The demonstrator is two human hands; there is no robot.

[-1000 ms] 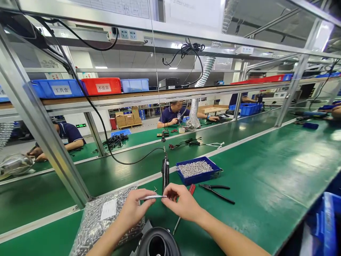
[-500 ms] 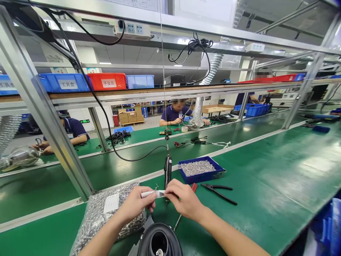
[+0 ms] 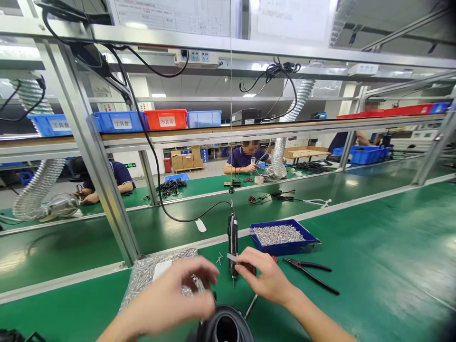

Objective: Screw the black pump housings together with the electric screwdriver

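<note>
My right hand (image 3: pixel 268 279) pinches a small silvery piece (image 3: pixel 233 258) between thumb and fingers, just in front of the hanging black electric screwdriver (image 3: pixel 232 240). My left hand (image 3: pixel 175 295) hovers blurred over a clear bag of silver screws (image 3: pixel 149 270), fingers loosely curled, apparently with nothing in them. A black round rubber part (image 3: pixel 225 327) sits below both hands near the bottom edge. A few loose screws (image 3: pixel 219 259) lie on the green mat.
A blue tray of screws (image 3: pixel 283 236) and black-handled pliers (image 3: pixel 309 273) lie right of my right hand. A white tag (image 3: pixel 201 225) lies on the conveyor belt. Metal frame posts (image 3: pixel 96 161) rise at left. Other people work across the belt.
My left hand has let go of the silvery piece and dropped left over the screw bag. My right hand still holds the piece. The camera has tilted slightly.
</note>
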